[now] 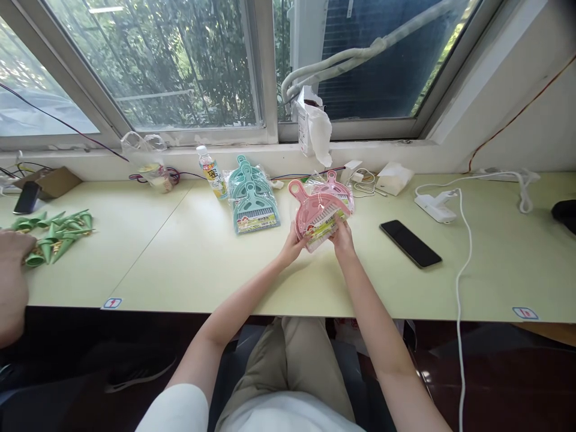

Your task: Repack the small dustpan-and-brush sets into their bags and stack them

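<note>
Between my two hands is a pink mini dustpan and brush set [317, 213] in clear wrapping, tilted, its labelled edge toward me. My left hand [293, 245] grips its lower left side, fingers partly hidden behind it. On the lower right side, my right hand [342, 235] pinches the wrapping. Just behind lies another pink dustpan set [333, 186], partly covered by the held one. To the left, several wrapped teal dustpan sets [254, 207] lie overlapping on the table.
A black phone [410, 243], a white power strip [435, 207] and its cable lie to the right. A drink bottle [211, 172] stands behind the teal sets. At far left, another person's hand [15, 246] is beside green cone-shaped pieces [56, 240]. The table's front edge [297, 314] is near my lap.
</note>
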### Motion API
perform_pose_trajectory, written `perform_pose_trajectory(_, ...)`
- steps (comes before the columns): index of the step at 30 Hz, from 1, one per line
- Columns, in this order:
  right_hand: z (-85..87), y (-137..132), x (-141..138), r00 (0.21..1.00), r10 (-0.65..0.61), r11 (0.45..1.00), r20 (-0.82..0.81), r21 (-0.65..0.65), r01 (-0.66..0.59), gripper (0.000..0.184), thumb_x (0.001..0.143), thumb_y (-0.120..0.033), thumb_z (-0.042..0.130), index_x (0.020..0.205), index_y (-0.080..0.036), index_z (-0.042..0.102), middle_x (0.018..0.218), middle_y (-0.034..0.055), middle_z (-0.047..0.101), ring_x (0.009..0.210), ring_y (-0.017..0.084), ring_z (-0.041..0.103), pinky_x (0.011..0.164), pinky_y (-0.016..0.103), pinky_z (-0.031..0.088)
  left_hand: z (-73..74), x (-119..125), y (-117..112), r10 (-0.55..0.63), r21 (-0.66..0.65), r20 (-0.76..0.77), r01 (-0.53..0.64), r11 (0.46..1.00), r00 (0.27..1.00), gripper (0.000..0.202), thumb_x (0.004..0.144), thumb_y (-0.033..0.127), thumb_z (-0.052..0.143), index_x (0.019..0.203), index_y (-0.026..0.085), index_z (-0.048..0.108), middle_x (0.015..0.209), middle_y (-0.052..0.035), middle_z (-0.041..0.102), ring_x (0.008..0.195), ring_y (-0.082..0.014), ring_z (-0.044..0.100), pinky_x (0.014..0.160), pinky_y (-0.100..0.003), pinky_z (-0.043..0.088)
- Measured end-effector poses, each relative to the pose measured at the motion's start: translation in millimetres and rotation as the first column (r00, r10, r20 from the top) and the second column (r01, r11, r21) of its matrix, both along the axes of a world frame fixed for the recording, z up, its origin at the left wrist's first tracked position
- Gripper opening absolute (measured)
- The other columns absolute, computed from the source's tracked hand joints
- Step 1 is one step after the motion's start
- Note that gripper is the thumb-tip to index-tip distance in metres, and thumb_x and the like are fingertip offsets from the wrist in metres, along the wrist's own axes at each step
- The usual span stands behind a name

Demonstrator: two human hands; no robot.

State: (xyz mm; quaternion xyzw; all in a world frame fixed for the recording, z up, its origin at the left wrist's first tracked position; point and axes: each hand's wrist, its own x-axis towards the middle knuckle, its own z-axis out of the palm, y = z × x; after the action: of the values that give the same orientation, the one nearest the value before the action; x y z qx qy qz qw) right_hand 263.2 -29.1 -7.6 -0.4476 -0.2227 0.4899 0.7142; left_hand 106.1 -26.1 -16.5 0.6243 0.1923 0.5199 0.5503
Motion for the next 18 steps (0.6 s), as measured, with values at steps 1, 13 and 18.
perform_pose_trajectory(1, 1.8, -0.3, -0.3, 0.999, 0.038, 0.999, 0.005, 0.026, -0.038, 0.043, 0.065, -0.046, 0.073, 0.100, -0.025, 0.058, 0.101, 0.0011, 0.069, 0.086, 0.019, 0.065, 0.064, 0.028, 0.053, 0.5, -1.0, 0.8, 0.003, -0.017, 0.011, -0.003, 1.000, 1.000, 0.076, 0.079, 0.038, 0.066, 0.143, 0.021, 0.027, 0.143, -0.0134, 0.041, 0.133, -0.0300, 0.037, 0.109, -0.046, 0.034)
perform_pose_trajectory(13, 6.1, -9.1, -5.9, 0.931, 0.298, 0.917, 0.208, 0.208, -0.340, 0.063, 0.059, -0.025, 0.080, 0.112, -0.031, 0.047, 0.113, -0.0022, 0.065, 0.109, 0.020, 0.060, 0.097, 0.041, 0.049, 13.3, -14.3, 3.4, 0.081, -0.206, 0.036, -0.072, 0.976, 0.996, 0.092, 0.070, 0.030, 0.074, 0.145, 0.026, 0.021, 0.137, -0.0091, 0.051, 0.120, -0.0279, 0.052, 0.095, -0.041, 0.048)
perform_pose_trajectory(18, 5.2, -7.6, 3.2, 0.905, 0.356, 0.900, 0.233, 0.176, -0.400, 0.064, 0.057, -0.022, 0.081, 0.111, -0.030, 0.049, 0.111, -0.0008, 0.067, 0.108, 0.023, 0.060, 0.095, 0.043, 0.050, 14.1, -12.5, 1.2, 0.067, -0.222, 0.052, -0.054, 0.974, 0.996, 0.086, 0.071, 0.030, 0.073, 0.142, 0.026, 0.026, 0.133, -0.0088, 0.054, 0.114, -0.0265, 0.056, 0.089, -0.039, 0.051)
